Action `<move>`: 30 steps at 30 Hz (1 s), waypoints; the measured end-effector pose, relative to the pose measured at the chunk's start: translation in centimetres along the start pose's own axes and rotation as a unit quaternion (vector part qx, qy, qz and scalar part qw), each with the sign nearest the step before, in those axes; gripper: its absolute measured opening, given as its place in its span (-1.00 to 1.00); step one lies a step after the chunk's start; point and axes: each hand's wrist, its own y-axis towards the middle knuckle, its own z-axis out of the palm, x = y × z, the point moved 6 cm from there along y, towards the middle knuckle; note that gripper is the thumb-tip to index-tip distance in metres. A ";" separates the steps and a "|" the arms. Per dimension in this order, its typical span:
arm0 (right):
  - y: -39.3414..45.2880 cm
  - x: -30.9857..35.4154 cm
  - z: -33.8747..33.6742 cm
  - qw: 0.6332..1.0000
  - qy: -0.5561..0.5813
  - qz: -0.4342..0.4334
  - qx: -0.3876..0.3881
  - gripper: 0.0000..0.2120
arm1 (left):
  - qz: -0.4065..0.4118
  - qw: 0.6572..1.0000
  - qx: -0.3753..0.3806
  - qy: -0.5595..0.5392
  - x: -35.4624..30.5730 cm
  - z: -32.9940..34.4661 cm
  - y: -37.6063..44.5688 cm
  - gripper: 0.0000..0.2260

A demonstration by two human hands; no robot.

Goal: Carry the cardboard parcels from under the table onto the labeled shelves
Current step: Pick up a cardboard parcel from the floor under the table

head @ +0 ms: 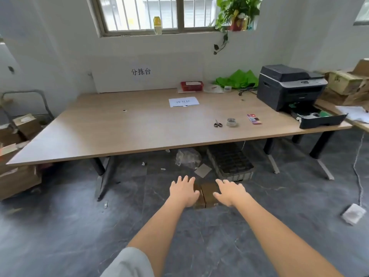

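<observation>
A small brown cardboard parcel (207,193) lies on the dark floor just in front of the wooden table (123,132). My left hand (183,191) reaches down over the parcel's left side, fingers spread. My right hand (230,191) hovers over its right side, fingers also apart. The two hands hide much of the parcel, and I cannot tell whether they touch it. No shelves are in view.
Under the table sit a black crate (229,162), a crumpled plastic bag (187,157) and a cardboard scrap (203,170). Cardboard boxes (20,180) stand at the left by a trolley. On the table are a printer (289,86), scissors (218,124) and a paper sign (183,101).
</observation>
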 end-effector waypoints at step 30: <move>44.3 -2.3 3.7 0.981 0.085 -0.021 0.172 -0.40 | -0.075 0.981 0.152 -0.089 9.5 7.6 43.3 -0.45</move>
